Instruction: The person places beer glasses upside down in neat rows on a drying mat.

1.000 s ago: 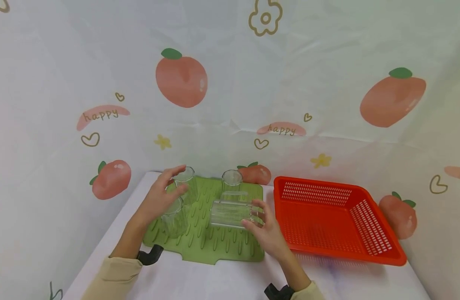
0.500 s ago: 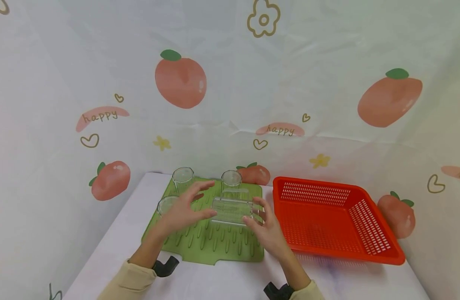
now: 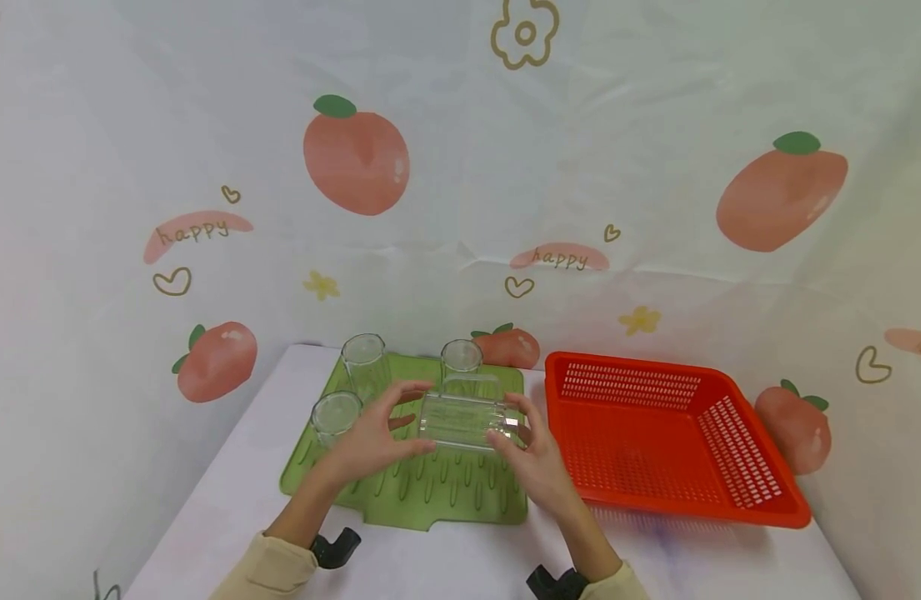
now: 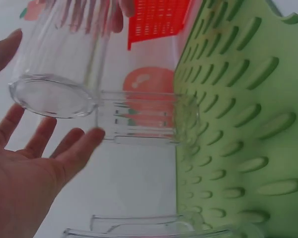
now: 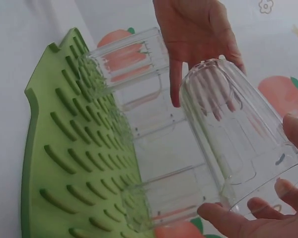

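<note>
A clear glass mug point(image 3: 460, 422) lies sideways in the air above the green ridged mat point(image 3: 407, 500), its handle side facing the back. My right hand point(image 3: 537, 458) grips its right end between thumb and fingers; the right wrist view shows those fingertips around the wide end of the mug point(image 5: 228, 134). At the other end, my left hand point(image 3: 372, 437) has its fingers spread, thumb apart. From the left wrist view, fingertips of the left hand point(image 4: 35, 168) come very close to the glass; contact cannot be told.
Three more glass mugs stand on the mat: one at front left point(image 3: 336, 415), one at back left point(image 3: 366, 367), and one at the back point(image 3: 462, 357), partly behind the held mug. A red perforated plastic basket point(image 3: 640, 500) sits right of the mat on the white table point(image 3: 475, 567).
My left hand has moved right, from beside the left mugs to the left end of the held mug. The right hand and its mug have stayed nearly in place.
</note>
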`<act>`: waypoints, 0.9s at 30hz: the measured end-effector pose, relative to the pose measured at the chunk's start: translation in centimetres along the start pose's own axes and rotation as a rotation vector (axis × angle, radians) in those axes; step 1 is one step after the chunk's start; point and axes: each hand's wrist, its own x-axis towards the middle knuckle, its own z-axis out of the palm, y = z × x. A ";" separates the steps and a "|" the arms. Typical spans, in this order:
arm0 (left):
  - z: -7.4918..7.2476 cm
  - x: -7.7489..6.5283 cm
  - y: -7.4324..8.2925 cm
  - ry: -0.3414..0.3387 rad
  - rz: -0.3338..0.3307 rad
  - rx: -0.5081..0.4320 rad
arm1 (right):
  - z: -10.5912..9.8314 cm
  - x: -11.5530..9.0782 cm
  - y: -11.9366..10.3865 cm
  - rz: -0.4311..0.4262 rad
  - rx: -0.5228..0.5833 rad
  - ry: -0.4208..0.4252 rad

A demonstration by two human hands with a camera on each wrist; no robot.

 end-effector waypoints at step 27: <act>0.1 -0.2 0.0 0.017 0.038 -0.102 | 1.1 -0.6 0.8 -0.187 -0.198 0.121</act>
